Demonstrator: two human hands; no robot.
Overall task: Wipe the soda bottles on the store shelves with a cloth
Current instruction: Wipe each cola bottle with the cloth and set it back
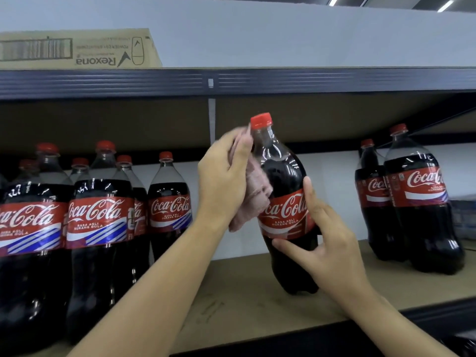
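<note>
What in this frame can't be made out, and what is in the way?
All in the head view:
1. The held bottle: its left flank is covered by the cloth and left hand, so its cleanliness is unreadable.
2. Whether its base touches the shelf: too dark to tell.
3. The left bottles: cut off by the left and bottom edges, with the rear ones behind the front ones.
4. The cardboard box: its small print is blurred.

One wide-angle camera, worn on the head, supplied the only view. It faced the store shelf (pixel 244 287) squarely at close range, at a height between its board and the upper shelf (pixel 283 82), whose underside showed. The left forearm (pixel 154 292) and right forearm (pixel 386 325) entered from the bottom edge. Ceiling lights (pixel 333 0) appeared at the top.
</note>
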